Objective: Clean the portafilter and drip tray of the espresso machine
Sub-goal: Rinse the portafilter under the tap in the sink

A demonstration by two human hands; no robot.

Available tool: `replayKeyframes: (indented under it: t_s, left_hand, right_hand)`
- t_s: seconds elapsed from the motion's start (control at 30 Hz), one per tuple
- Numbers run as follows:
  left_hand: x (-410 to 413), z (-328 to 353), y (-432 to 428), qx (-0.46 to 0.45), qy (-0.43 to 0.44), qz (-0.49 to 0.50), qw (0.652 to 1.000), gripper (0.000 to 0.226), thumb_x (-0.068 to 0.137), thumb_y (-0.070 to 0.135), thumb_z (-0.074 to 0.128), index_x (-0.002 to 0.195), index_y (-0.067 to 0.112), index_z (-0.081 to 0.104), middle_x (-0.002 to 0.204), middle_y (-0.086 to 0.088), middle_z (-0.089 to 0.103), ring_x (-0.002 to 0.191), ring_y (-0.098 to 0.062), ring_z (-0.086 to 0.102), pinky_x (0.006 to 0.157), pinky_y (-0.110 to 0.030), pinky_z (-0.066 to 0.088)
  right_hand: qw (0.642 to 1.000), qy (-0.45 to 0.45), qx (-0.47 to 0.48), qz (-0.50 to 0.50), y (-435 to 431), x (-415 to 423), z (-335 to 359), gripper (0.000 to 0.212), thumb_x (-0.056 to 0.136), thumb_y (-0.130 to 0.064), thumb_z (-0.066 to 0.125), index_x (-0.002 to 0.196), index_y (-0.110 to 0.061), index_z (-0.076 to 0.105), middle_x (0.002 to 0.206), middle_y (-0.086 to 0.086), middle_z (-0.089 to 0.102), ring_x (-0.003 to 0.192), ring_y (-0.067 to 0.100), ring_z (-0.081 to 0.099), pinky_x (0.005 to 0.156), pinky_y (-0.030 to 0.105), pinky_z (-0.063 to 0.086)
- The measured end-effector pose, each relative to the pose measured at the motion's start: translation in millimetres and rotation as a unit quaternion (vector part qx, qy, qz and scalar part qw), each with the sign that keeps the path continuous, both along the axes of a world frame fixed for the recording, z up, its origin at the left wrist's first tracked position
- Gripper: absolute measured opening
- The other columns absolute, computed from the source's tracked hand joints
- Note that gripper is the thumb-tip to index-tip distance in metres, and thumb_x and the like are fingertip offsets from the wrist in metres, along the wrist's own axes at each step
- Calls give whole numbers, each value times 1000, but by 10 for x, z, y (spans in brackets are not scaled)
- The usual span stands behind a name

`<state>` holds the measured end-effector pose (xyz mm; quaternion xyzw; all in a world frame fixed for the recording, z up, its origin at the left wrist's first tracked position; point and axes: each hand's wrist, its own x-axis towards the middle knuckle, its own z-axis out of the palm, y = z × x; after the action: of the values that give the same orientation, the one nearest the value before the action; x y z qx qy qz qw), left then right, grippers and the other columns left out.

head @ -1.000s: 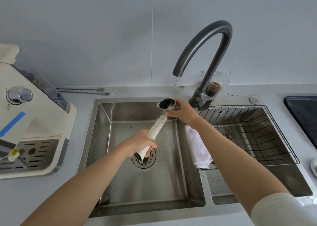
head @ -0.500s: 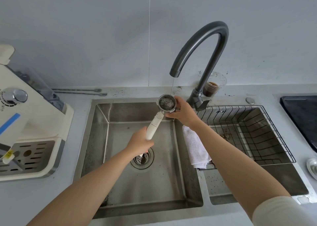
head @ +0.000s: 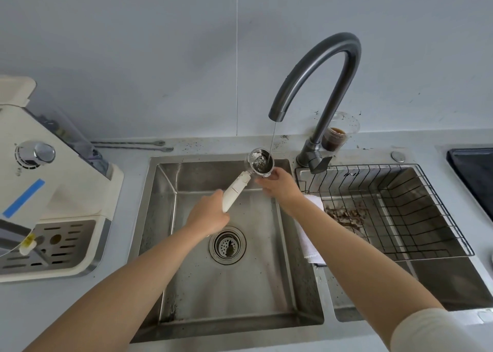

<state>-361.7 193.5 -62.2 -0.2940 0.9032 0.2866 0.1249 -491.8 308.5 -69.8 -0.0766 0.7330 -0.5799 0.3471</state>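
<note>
The portafilter [head: 260, 162] has a white handle and a metal basket, held over the left sink basin [head: 186, 285]. A thin stream of water from the dark faucet [head: 320, 66] runs into its basket. My left hand [head: 208, 215] grips the lower end of the handle. My right hand [head: 280, 187] holds the basket from below on its right side. The cream espresso machine [head: 66, 191] stands at the left on the counter, with its slotted drip tray [head: 53, 242] in place at its base.
A white cloth [head: 309, 242] hangs over the divider between the basins. A wire rack [head: 400, 210] sits in the right basin over coffee grounds. A plastic cup [head: 337, 135] with dark liquid stands behind the faucet. Two thin stirrers [head: 133, 145] lie behind the sink.
The portafilter has tilted so its basket faces up toward the stream. My left hand has slid slightly along the handle; my right hand stays under the basket.
</note>
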Motion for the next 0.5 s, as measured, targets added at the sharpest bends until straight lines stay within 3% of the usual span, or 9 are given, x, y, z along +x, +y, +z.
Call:
replayKeyframes:
  t_s: [0.07, 0.17, 0.27, 0.43, 0.5]
  left_hand:
    - [-21, 39, -11, -22, -9, -8, 1000, 18, 82, 7, 54, 89, 11, 38, 88, -10, 52, 78, -28, 53, 63, -33, 42]
    - [-53, 103, -13, -69, -23, -18, 997, 18, 84, 9, 54, 99, 6, 44, 95, -15, 59, 85, -32, 58, 63, -33, 40]
    - [-68, 164, -1, -130, -32, -32, 991, 27, 87, 13, 53, 111, 4, 45, 106, -16, 62, 94, -33, 62, 63, -33, 40]
    - [-25, 292, -36, -241, -54, -75, 966, 25, 91, 19, 47, 110, 3, 43, 105, -14, 64, 94, -33, 64, 62, -32, 39]
    - [2, 322, -50, -270, -70, -86, 956, 24, 90, 16, 46, 111, 4, 41, 106, -13, 64, 95, -32, 64, 62, -32, 38]
  right_hand:
    - [991, -117, -58, -13, -64, 122, -34, 28, 87, -8, 59, 114, -6, 52, 98, 5, 58, 82, 12, 56, 72, 21, 45]
    - [977, -186, -102, 10, -186, 305, -34, 6, 93, -9, 50, 95, -8, 56, 87, 5, 60, 79, 13, 57, 78, 24, 47]
    - [967, -213, -137, -10, -336, 447, -15, 6, 93, -7, 49, 90, -4, 54, 84, 9, 60, 77, 17, 59, 81, 30, 51]
    - [942, -279, -180, -47, -479, 532, 31, 9, 93, -6, 48, 86, -4, 53, 81, 10, 60, 72, 18, 60, 57, 21, 53]
    - [926, -314, -203, -46, -506, 557, 66, 11, 94, -4, 44, 86, -4, 52, 83, 11, 59, 72, 18, 60, 54, 20, 54]
